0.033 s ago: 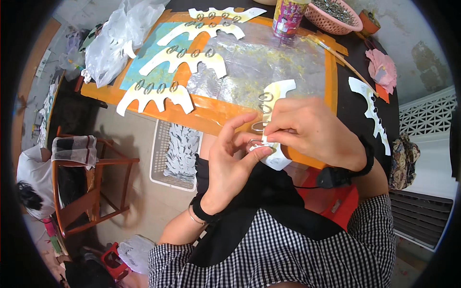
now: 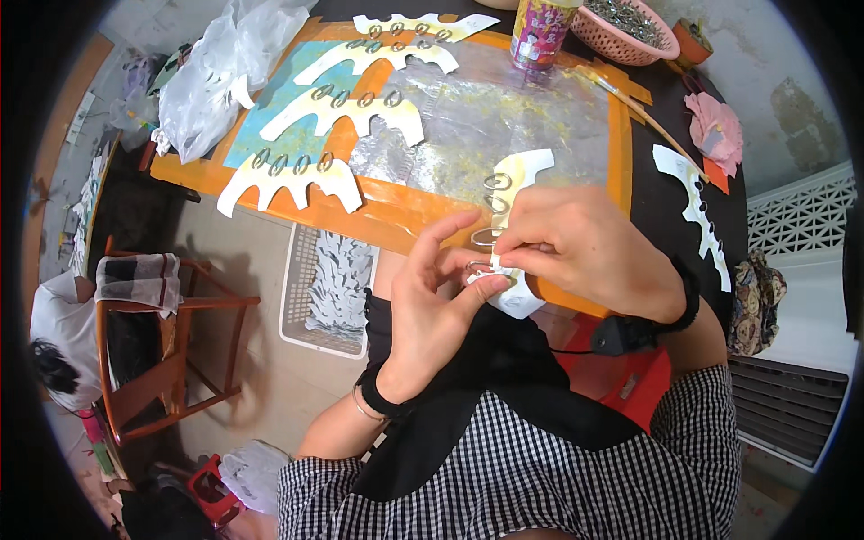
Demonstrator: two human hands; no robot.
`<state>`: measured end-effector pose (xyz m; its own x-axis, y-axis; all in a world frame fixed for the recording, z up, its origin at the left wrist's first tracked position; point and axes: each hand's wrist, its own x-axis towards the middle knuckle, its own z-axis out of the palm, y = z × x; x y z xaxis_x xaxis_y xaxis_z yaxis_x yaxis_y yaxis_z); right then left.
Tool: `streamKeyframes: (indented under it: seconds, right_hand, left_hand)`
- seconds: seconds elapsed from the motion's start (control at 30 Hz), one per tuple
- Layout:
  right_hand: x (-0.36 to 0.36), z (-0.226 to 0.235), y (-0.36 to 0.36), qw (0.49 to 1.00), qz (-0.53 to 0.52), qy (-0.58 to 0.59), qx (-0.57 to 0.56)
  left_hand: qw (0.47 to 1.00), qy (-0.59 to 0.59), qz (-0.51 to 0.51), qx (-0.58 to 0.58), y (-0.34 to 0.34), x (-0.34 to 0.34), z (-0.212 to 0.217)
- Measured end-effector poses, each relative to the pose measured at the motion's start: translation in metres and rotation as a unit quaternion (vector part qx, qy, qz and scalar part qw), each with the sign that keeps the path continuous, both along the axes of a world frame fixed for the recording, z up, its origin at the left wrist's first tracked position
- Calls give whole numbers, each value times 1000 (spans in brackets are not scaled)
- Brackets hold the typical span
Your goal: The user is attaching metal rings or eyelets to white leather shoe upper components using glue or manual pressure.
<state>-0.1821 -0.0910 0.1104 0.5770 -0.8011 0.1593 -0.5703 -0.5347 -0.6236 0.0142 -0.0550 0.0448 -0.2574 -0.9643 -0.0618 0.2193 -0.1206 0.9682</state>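
Observation:
A white paper cutout [image 2: 531, 165] with yellowish patches and metal rings [image 2: 498, 181] along one side lies at the table's near edge. My left hand [image 2: 418, 328] pinches its near part between thumb and finger, close to a metal ring; the index finger is raised. From the right, my right hand [image 2: 585, 254] is closed, thumb and fingertips pressed on a narrow paper tab of the same cutout beside the left fingertips. The fingers hide part of the rings and tabs there.
Several similar ringed cutouts [image 2: 292, 183] rest on the orange-taped board [image 2: 387, 220], another [image 2: 693, 202] at the right. Behind stand a purple can [image 2: 540, 36] and a pink basket [image 2: 661, 45] of metal pieces; a brush [image 2: 643, 115] lies nearby. Below left are a white basket [image 2: 297, 306] and a wooden chair [image 2: 171, 351].

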Motion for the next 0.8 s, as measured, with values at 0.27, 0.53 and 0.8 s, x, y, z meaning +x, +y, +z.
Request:
streamKeyframes:
  seconds: [0.27,0.53,0.8]
  right_hand:
    - [14,-9,15,990,-30,56,-123]
    - [17,-5,12,996,-71,-45,17]
    - [20,-11,13,998,-39,-21,-37]
  left_hand:
    - [982,-138,58,-118,5,3,-3]
    - [961,-191,63,-188,7,6,0]
    - [939,-245,74,-230,6,6,1]
